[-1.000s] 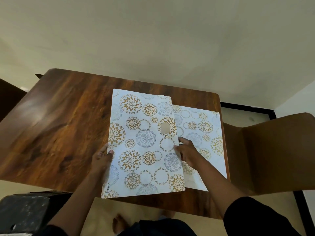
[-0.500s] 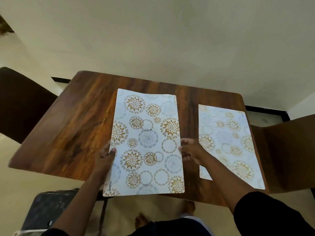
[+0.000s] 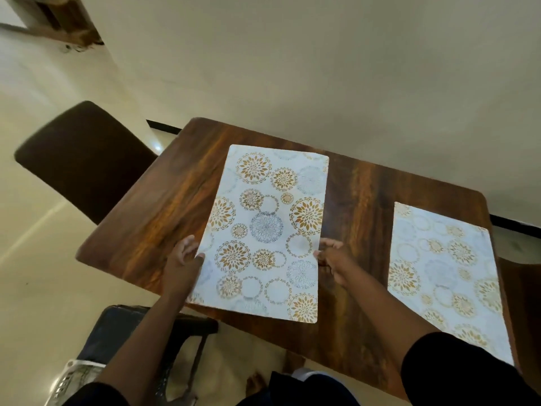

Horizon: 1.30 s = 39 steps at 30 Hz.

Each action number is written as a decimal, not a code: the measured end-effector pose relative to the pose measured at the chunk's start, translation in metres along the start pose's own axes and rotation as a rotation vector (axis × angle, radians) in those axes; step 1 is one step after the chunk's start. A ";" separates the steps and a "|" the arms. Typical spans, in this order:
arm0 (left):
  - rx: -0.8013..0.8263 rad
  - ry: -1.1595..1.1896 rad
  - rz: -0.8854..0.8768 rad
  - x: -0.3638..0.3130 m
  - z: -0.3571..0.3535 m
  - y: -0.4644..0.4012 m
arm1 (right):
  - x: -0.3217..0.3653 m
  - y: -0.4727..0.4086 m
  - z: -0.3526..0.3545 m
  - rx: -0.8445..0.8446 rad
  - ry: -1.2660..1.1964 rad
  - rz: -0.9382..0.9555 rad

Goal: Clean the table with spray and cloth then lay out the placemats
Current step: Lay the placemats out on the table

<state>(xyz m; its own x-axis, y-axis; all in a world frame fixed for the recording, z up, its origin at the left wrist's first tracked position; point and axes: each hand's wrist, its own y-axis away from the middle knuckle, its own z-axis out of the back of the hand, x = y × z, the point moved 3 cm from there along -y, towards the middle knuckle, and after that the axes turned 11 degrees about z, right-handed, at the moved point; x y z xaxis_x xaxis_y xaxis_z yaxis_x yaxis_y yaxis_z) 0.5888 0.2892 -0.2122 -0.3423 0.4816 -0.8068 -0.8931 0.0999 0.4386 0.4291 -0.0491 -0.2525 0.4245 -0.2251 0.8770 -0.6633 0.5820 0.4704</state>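
Note:
A white placemat (image 3: 268, 230) with gold and grey flower circles is over the middle of the dark wooden table (image 3: 164, 206). My left hand (image 3: 183, 260) grips its left edge and my right hand (image 3: 335, 259) grips its right edge. Its near end hangs slightly past the table's front edge. A second placemat (image 3: 445, 273) of the same pattern lies flat on the table's right side, apart from the first, with nothing touching it. No spray bottle or cloth shows in the view.
A dark chair back (image 3: 85, 159) stands at the table's left end. A brown chair (image 3: 524, 288) sits at the right edge. A dark stool (image 3: 131, 332) and a patterned object (image 3: 73, 379) are on the floor by my left arm. A beige wall lies behind the table.
The held placemat has moved left, off the second placemat, leaving a gap of bare wood between them. The view has swung left, showing the left chair.

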 end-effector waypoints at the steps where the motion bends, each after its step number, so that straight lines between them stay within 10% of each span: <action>1: -0.032 -0.023 -0.008 0.000 0.004 -0.002 | 0.003 -0.008 -0.005 -0.005 -0.017 -0.014; 12: -0.214 -0.120 0.096 0.011 0.031 -0.009 | 0.036 -0.065 -0.087 -0.023 -0.032 -0.059; 39: -0.002 -0.752 0.191 0.063 0.101 -0.156 | 0.071 -0.143 -0.315 -0.171 0.047 -0.106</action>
<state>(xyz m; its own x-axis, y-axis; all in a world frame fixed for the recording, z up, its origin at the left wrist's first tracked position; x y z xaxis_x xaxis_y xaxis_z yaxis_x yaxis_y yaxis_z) 0.7360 0.3919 -0.2920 -0.2007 0.9521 -0.2309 -0.8392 -0.0455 0.5420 0.7477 0.0976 -0.2881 0.5173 -0.2576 0.8161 -0.5008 0.6822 0.5327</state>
